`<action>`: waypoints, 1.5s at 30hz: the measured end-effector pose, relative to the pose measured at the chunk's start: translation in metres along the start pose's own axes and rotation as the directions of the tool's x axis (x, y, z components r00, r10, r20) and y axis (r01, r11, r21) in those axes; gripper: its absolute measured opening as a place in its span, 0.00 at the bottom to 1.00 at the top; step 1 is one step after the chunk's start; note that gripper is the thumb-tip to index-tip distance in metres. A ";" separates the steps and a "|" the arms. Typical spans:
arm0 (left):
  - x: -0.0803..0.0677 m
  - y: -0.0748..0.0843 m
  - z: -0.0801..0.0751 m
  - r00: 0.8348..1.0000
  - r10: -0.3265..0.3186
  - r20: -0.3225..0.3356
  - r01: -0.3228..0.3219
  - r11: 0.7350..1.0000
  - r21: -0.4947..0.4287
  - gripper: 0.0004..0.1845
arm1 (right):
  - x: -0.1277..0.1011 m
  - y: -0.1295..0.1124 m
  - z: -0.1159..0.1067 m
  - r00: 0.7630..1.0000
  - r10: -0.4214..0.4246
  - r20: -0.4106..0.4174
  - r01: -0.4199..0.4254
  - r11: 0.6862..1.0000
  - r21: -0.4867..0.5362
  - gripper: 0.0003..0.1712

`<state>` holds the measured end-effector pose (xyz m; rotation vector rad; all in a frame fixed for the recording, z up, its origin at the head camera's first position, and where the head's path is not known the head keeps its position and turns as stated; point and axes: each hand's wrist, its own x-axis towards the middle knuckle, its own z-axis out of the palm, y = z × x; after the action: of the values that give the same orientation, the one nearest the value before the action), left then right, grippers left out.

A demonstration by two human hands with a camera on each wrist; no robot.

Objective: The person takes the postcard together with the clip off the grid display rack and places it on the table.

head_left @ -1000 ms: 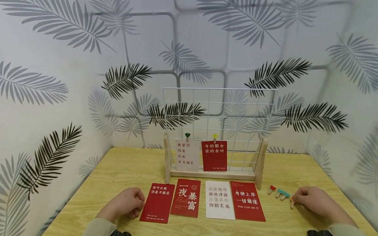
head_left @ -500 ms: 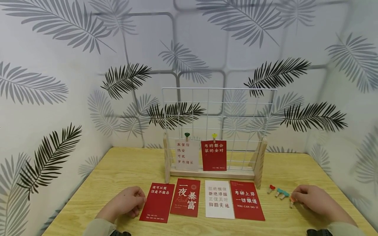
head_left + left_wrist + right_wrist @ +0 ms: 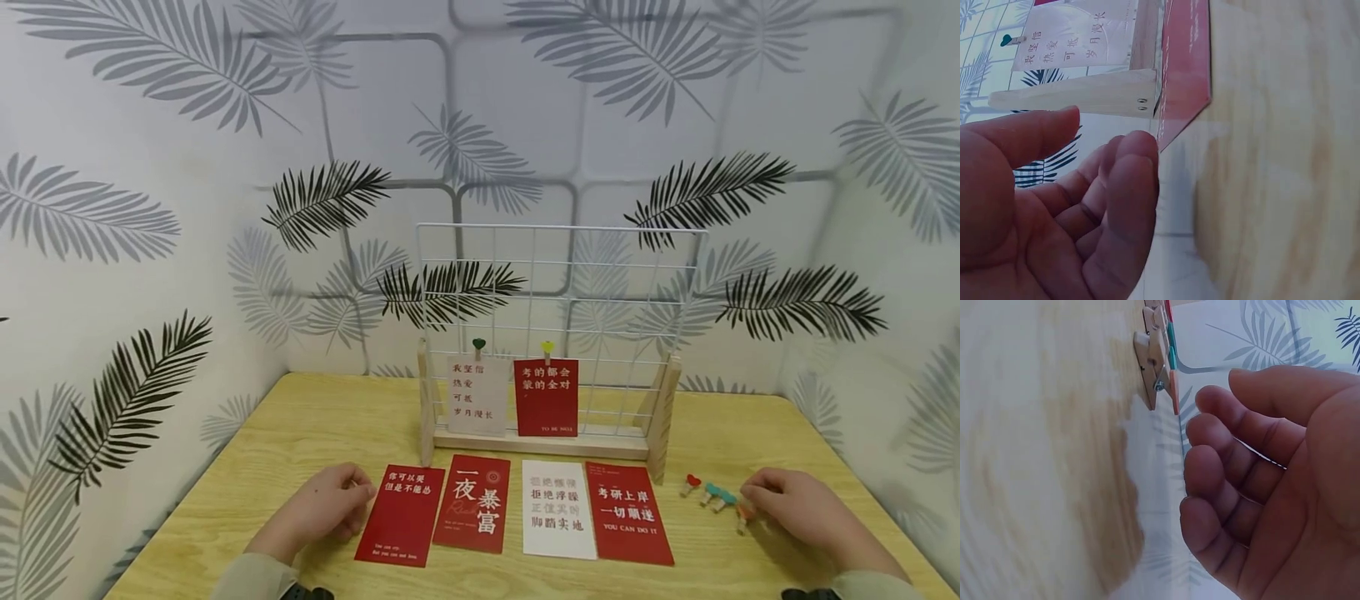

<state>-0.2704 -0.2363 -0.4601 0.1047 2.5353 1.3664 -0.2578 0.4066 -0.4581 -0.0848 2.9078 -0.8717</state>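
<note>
One wooden desk (image 3: 315, 425) carries everything, and a white wire grid stand (image 3: 558, 292) rises at the middle of its far edge with a white card (image 3: 477, 396) and a red card (image 3: 547, 397) clipped to it. Four cards lie in a row along the near edge, in front of the stand. The left hand (image 3: 324, 508) rests on the desk just left of the outermost red card (image 3: 401, 515), its fingers (image 3: 1129, 181) loosely curled and holding nothing, tips close to the card's edge. The right hand (image 3: 798, 504) rests near the right edge, fingers (image 3: 1222, 456) slightly curled and apart, just beside an orange clothespin (image 3: 742, 517). Three more small pins (image 3: 708, 492) lie left of it.
</note>
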 end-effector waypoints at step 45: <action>0.019 0.060 0.028 0.968 0.212 -0.131 -0.215 0.977 -0.005 0.09 | 0.016 -0.083 0.006 0.972 -0.216 -0.091 0.217 0.976 -0.006 0.15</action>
<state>-0.2848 -0.1763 -0.4287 0.3028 2.6822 1.5221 -0.2707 0.3330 -0.4190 -0.3784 3.0233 -0.9364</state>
